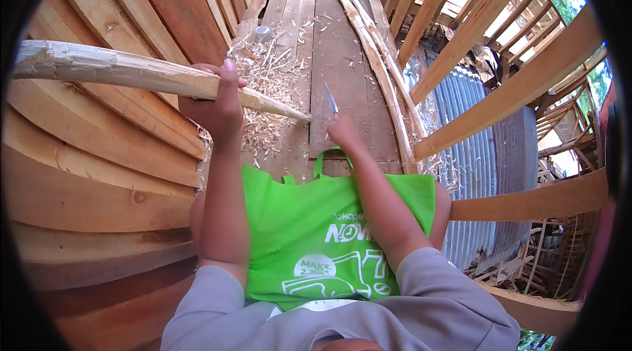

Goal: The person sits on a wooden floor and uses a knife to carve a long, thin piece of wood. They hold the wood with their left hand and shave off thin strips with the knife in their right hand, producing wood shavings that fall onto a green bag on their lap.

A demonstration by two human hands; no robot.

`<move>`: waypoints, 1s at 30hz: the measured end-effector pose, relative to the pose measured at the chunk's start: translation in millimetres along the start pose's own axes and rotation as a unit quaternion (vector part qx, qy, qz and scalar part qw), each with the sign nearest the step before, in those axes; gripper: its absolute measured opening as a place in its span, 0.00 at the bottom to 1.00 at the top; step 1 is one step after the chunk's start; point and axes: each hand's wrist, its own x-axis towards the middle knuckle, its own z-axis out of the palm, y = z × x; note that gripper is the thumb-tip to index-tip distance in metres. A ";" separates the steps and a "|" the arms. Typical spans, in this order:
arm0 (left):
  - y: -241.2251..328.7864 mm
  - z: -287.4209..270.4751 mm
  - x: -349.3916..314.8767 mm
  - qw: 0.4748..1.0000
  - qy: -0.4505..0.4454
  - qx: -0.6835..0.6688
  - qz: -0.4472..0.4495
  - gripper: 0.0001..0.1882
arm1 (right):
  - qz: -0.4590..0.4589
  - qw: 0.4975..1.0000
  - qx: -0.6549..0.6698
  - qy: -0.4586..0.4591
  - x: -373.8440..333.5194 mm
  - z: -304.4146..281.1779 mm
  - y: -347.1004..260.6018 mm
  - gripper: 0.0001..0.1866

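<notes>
My left hand is closed around a long pale wooden pole, peeled and tapering to a point on the right. The pole slants from the far left down toward the middle, its tip close to the floorboards. My right hand grips a knife whose narrow blade points away from me, a short way right of the pole's tip and apart from it. The knife's handle is hidden in my fingers. Across my lap lies a bright green cloth bag with white print and loop handles.
Curled wood shavings cover the plank floor, with a small clear cup among them. Two peeled poles lie along the right side. A board wall rises at left; wooden railing slats stand at right, corrugated metal sheets beyond.
</notes>
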 end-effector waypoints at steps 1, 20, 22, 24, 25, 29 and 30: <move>1.5 3.3 1.1 1.000 -0.001 0.006 0.004 0.11 | 0.000 1.000 0.006 0.001 4.1 -2.5 13.1 0.20; 3.5 21.0 -4.5 0.998 -0.026 -0.050 0.011 0.09 | -0.213 0.934 -0.283 -0.044 -4.6 17.7 61.9 0.14; 7.7 21.7 -5.5 0.999 -0.029 -0.040 -0.006 0.11 | -0.242 0.938 -0.220 -0.112 -4.3 28.9 58.8 0.15; 9.3 19.8 -6.3 0.999 -0.031 -0.037 -0.002 0.11 | -0.228 0.934 -0.177 -0.210 -8.9 37.2 47.8 0.16; 9.1 16.9 -5.9 0.999 -0.030 -0.033 0.000 0.11 | -0.200 0.925 -0.167 -0.276 -16.2 38.6 35.3 0.16; 10.4 24.0 -6.1 0.998 -0.040 -0.038 0.005 0.11 | -0.286 0.943 -0.111 -0.126 -24.9 52.8 47.9 0.20; 9.8 23.7 -6.1 0.998 -0.044 -0.033 0.006 0.11 | -0.288 0.948 -0.105 -0.085 -25.3 53.8 49.3 0.22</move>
